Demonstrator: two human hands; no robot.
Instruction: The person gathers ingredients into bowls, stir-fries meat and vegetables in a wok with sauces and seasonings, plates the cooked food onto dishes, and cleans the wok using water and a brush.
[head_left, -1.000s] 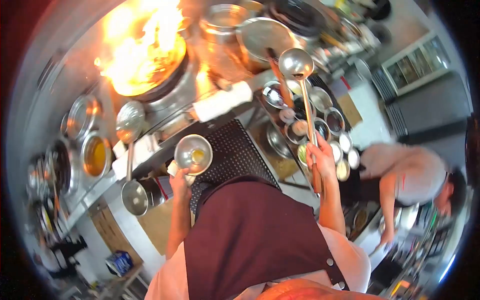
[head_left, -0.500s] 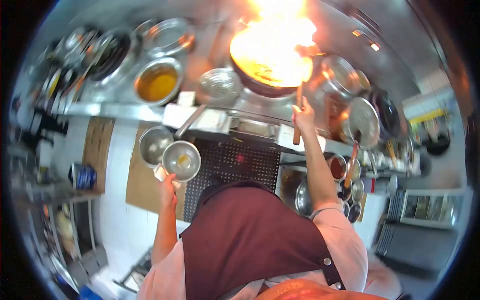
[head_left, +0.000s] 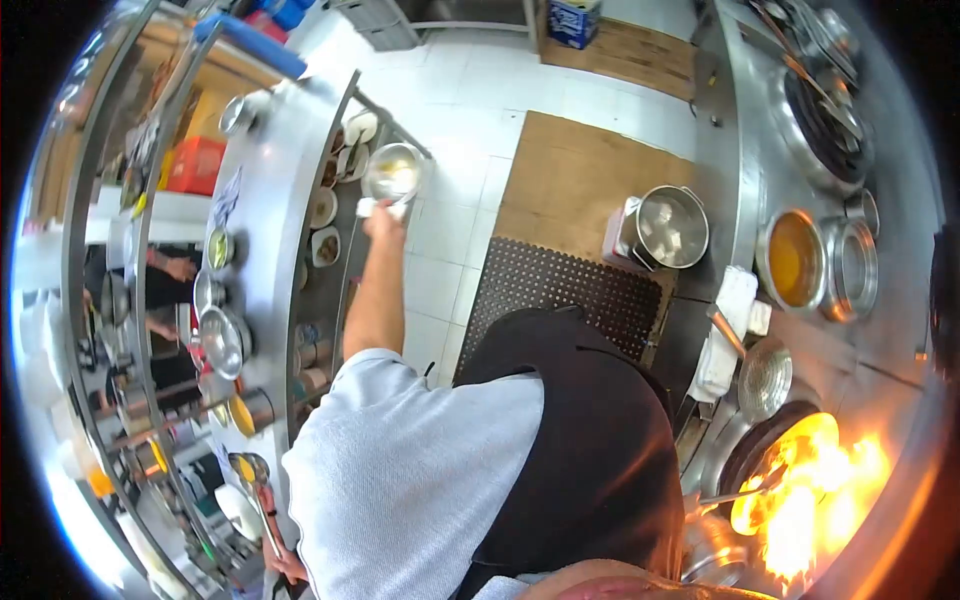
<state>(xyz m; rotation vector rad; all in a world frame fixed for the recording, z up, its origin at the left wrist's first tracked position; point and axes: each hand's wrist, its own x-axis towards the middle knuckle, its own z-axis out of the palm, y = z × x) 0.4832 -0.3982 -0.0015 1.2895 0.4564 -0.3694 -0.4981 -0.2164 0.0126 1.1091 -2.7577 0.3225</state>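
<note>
My left hand (head_left: 383, 225) is stretched out to the far left and closed on the rim of a steel bowl (head_left: 393, 172). Something pale yellow lies in the bowl. A folded white cloth (head_left: 380, 208) sits between my fingers and the metal. Bowl and hand are level with the end of a steel counter (head_left: 275, 160), beside a lower shelf of small dishes. My right hand is hidden behind my body and out of view. At the lower right, a metal utensil shaft (head_left: 735, 495) reaches into a wok (head_left: 745, 455) with tall flames (head_left: 810, 500).
A steel pot (head_left: 672, 228) stands by the stove front. On the stove are an orange-liquid pot (head_left: 795, 258) and a perforated strainer (head_left: 765, 378). A black mat (head_left: 560, 295) covers the floor. Another person's hand (head_left: 285, 565) holds a ladle at the lower left; more hands show behind the shelving.
My view and body have turned left, away from the stove toward the counter. My left arm has carried the bowl outward. My right hand, earlier on a wooden handle at the wok, has left the view.
</note>
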